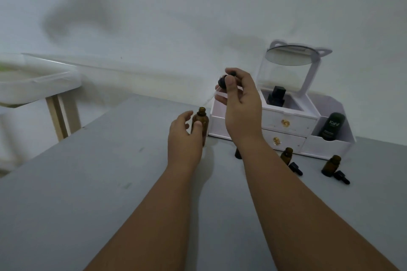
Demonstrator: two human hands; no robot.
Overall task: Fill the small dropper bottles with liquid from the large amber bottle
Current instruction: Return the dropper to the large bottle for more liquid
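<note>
Two small dropper bottles (pixel 330 165) stand uncapped on the grey surface (pixel 110 182), with black droppers (pixel 341 177) lying beside them. Farther on, the left grip (pixel 185 138) clasps the upright, open large amber bottle (pixel 201 122). The raised right grip (pixel 240 99) pinches a black dropper cap (pixel 222 81) before a white drawer organizer (pixel 286 121).

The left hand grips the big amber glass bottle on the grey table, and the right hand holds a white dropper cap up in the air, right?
Not quite: the round dropper cap is black, not white. The head view shows the right hand pinching it in the air, while the left hand grips the big amber glass bottle on the grey table.
</note>
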